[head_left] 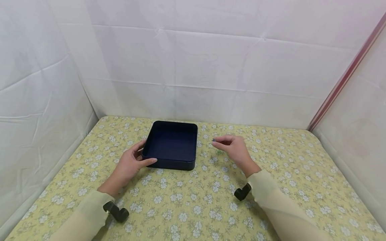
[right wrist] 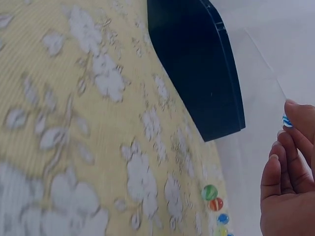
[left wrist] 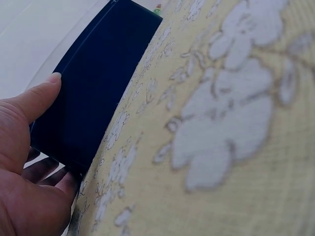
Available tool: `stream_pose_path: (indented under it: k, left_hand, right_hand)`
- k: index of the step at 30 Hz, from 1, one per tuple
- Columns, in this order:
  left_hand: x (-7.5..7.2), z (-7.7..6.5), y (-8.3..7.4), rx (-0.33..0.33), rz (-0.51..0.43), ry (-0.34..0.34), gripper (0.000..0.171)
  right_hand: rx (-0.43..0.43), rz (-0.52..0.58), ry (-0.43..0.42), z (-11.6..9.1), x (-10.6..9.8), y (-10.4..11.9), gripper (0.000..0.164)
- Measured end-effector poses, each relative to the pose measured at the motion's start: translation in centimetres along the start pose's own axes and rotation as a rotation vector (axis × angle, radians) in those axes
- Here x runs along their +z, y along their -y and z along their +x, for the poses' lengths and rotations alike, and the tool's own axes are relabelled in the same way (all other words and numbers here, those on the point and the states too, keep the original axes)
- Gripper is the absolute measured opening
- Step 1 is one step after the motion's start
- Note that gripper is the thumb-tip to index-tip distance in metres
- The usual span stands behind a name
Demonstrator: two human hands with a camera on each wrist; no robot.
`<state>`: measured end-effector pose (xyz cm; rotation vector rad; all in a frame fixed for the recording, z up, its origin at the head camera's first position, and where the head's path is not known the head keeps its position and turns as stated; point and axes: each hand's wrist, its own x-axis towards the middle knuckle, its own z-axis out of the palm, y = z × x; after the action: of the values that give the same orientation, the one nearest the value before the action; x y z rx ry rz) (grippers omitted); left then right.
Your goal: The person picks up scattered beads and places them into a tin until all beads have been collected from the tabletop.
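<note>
A shallow dark navy square box [head_left: 172,164] with rounded corners stands open-topped on the flowered cloth. My left hand [head_left: 130,164] grips its front left corner, thumb on the front rim and fingers along the left side; the left wrist view shows the thumb [left wrist: 42,98] against the wall. To the right of the box, my right hand [head_left: 233,149] pinches a small blue-and-white glass marble [right wrist: 287,121] between thumb and fingertips, above the cloth. Below that hand lie several marbles, among them a green one [right wrist: 209,192], an orange-red one [right wrist: 215,204] and a blue one [right wrist: 223,219].
A yellow cloth with white flowers [head_left: 187,214] covers the table. White sheeting [head_left: 193,60] rises behind it and at both sides, with a red strip [head_left: 346,73] at the right corner. Each wrist carries a black camera mount [head_left: 242,192].
</note>
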<state>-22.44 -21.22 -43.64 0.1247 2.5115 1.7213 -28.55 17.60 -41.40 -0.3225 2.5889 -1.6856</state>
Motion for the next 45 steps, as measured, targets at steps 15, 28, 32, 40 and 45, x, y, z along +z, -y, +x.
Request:
stream_pose_path:
  k: [15, 28, 32, 40, 45]
  left_hand:
    - [-0.1, 0.1, 0.1, 0.005, -0.013, 0.004, 0.099]
    - [0.0, 0.0, 0.0, -0.009, -0.02, 0.002, 0.098]
    - [-0.1, 0.1, 0.1, -0.012, -0.019, 0.001, 0.099]
    - [-0.1, 0.1, 0.1, -0.005, -0.02, 0.005, 0.099]
    - [-0.1, 0.1, 0.2, 0.002, -0.026, 0.008, 0.098]
  right_hand:
    - [-0.039, 0.065, 0.031, 1.0, 2.4, 1.9, 0.029]
    - [-0.058, 0.113, 0.051, 1.6, 4.0, 2.9, 0.034]
    - [-0.079, 0.111, 0.072, 1.9, 4.6, 3.1, 0.039]
    - [-0.099, 0.093, 0.086, 2.3, 5.5, 4.0, 0.039]
    - [-0.125, 0.094, 0.099, 2.6, 6.1, 4.7, 0.035]
